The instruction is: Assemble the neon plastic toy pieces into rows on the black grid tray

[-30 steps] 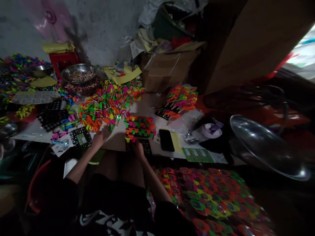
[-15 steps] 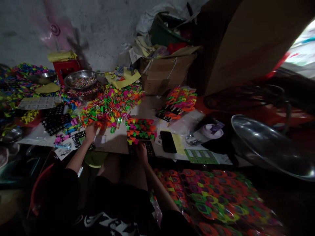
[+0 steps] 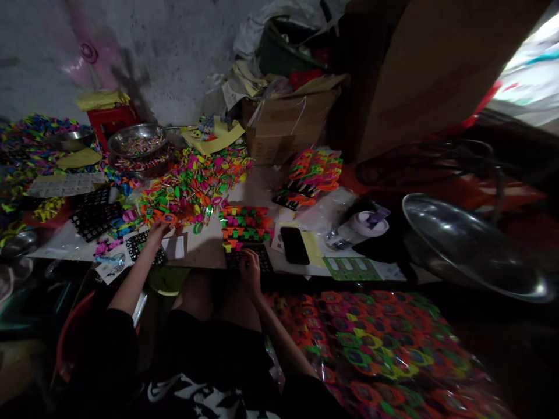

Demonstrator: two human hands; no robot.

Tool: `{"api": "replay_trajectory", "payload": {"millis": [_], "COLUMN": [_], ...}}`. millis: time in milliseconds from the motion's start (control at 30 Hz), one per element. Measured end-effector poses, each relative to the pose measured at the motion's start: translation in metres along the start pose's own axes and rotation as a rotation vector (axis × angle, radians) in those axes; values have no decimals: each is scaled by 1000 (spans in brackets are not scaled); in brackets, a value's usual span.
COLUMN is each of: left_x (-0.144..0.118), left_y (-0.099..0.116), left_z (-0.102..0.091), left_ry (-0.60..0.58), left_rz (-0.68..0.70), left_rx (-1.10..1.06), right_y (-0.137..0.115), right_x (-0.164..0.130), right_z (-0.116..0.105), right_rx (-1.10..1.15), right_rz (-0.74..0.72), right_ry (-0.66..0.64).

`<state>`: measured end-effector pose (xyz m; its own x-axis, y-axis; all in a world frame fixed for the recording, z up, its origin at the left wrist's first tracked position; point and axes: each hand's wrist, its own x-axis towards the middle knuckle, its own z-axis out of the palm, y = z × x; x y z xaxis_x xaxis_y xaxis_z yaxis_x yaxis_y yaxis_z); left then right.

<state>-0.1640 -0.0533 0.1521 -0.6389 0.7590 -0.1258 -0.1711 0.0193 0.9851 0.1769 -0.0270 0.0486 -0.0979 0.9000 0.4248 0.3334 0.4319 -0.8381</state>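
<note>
My left hand (image 3: pixel 156 235) is at the front edge of a heap of small bright plastic pieces (image 3: pixel 196 180). Its fingers are closed at an orange plastic piece (image 3: pixel 169 218), which looks like a toy watch. My right hand (image 3: pixel 250 269) is over the near part of a black perforated tray (image 3: pixel 264 259), fingers curled together; what they hold, if anything, is too small to make out. Rows of orange, green and pink pieces (image 3: pixel 245 224) stand in the tray's far part. Another black perforated tray (image 3: pixel 138 245) lies beside my left wrist.
Right of the tray lie a black phone (image 3: pixel 294 245), a pale cup (image 3: pixel 358 228) and a green printed card (image 3: pixel 351 269). Bagged toy watches (image 3: pixel 393 337) fill the lower right. Metal bowls (image 3: pixel 137 139), a cardboard box (image 3: pixel 288 125) and a large metal pan (image 3: pixel 471 250) stand around.
My left hand has drawn back slightly from the heap, with an orange piece now showing at its fingertips. My right hand's fingers have lifted and curled above the tray. The view has shifted slightly.
</note>
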Motion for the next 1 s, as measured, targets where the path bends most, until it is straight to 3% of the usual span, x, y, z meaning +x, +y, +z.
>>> {"api": "replay_trajectory", "payload": {"millis": [133, 267, 433, 533, 667, 767, 833, 1000], "left_x": [-17, -59, -141, -172, -176, -166, -158, -148], "left_y": [-2, -13, -24, -23, -31, -52, -69, -105], "left_z": [8, 32, 66, 78, 83, 82, 82, 94], "left_ry": [-29, -170, -429, -499, -649, -699, -723, -886], "left_rz": [-91, -69, 222, 393, 426, 499, 538, 613], "left_rx": [-94, 64, 566, 659, 601, 661, 824, 1287], "right_y": [-25, -48, -67, -67, -53, -28, -8, 32], "right_x": [-15, -27, -25, -21, -14, -1, 14, 58], "right_z": [-5, 2, 13, 10, -5, -19, -25, -21], "right_rx": [-26, -24, 58, 126, 188, 210, 256, 245], "right_rz": [-102, -173, 16, 86, 76, 127, 200, 376], "right_ry": [71, -96, -256, -279, -304, -192, -165, -347]}}
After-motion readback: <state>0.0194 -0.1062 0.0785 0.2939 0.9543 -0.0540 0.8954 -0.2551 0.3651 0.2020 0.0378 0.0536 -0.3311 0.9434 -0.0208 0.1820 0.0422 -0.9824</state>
